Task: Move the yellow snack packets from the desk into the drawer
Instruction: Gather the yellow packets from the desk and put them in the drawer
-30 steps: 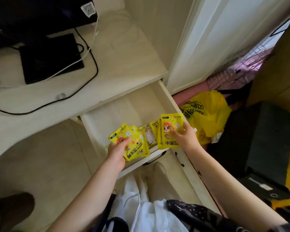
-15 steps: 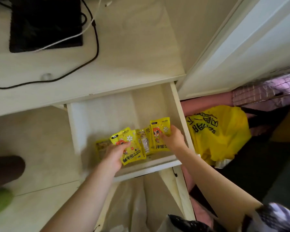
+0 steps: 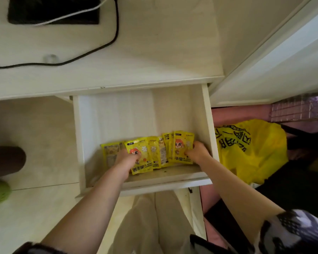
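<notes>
Several yellow snack packets [image 3: 155, 152] lie in a fanned row on the floor of the open white drawer [image 3: 117, 116], near its front wall. My left hand [image 3: 126, 161] rests on the left packets, fingers over a packet with a red-haired cartoon figure [image 3: 139, 153]. My right hand [image 3: 197, 153] grips the rightmost packet [image 3: 183, 143] by its right edge, close to the drawer's right wall. The packets touch the drawer floor. The left end of the row is partly hidden by my left hand.
The pale wooden desk top [image 3: 136, 52] above the drawer carries a black device [image 3: 53, 10] and a black cable [image 3: 92, 52]. A yellow plastic bag [image 3: 251, 149] lies on the floor right of the drawer. The drawer's back half is bare.
Both hands have gone lower into the drawer with the packets, which now lie on the drawer floor. The view has moved closer and more directly above the drawer.
</notes>
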{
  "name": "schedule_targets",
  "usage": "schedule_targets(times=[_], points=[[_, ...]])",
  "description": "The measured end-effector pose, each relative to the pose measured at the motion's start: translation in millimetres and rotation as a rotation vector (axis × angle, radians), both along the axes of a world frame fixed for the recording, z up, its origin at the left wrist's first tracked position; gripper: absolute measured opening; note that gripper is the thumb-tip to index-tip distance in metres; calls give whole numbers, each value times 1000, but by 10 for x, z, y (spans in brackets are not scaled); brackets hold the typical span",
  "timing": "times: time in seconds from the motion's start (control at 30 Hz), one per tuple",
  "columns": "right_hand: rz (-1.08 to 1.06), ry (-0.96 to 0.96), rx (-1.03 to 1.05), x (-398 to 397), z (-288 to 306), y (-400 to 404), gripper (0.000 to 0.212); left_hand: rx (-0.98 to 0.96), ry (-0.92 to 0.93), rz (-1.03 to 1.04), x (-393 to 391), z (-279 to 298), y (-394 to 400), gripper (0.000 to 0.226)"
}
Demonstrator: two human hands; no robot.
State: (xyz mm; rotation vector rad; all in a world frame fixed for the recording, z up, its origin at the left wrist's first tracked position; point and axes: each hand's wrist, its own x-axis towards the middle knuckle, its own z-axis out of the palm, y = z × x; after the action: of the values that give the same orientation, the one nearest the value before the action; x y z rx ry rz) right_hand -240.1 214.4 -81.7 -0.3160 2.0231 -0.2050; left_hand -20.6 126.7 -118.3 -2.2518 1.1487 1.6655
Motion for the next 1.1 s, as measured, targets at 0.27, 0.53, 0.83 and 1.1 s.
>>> schedule_targets(times=[0.27, 0.53, 0.83, 1.1], points=[[112, 46, 70, 66, 277, 7, 26, -72, -102, -242, 91, 435, -42, 24], [260, 89, -63, 239, 857, 75, 44, -278, -92, -261, 317, 1058, 43, 37], [734, 198, -353, 815, 1292, 22, 42, -603, -209, -270, 699, 1580, 621, 29], [1203, 268, -458, 1662, 1531, -180, 35, -654, -383, -161, 1350, 1825, 1057, 31]])
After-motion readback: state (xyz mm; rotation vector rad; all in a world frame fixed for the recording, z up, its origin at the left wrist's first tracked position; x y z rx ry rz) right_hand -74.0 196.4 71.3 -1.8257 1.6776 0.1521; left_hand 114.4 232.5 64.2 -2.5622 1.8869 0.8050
